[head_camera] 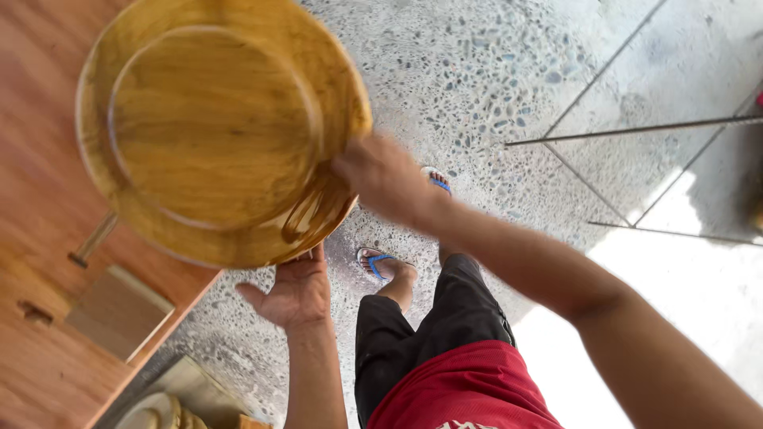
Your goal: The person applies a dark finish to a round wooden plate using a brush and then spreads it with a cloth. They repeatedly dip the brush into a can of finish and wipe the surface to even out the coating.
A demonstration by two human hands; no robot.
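I hold a large round wooden plate, golden-brown with a raised inner ring, tilted up in front of me. My left hand supports its lower edge from beneath, palm up with the fingers hidden behind the rim. My right hand is blurred and presses against the plate's right rim; whether it holds a cloth or pad there I cannot tell. A darker wet streak curves on the plate just under my right hand.
A reddish wooden door or panel with a metal handle and a lighter block fills the left side. Below me lie a speckled terrazzo floor, my sandalled feet, thin metal rods and a pale object.
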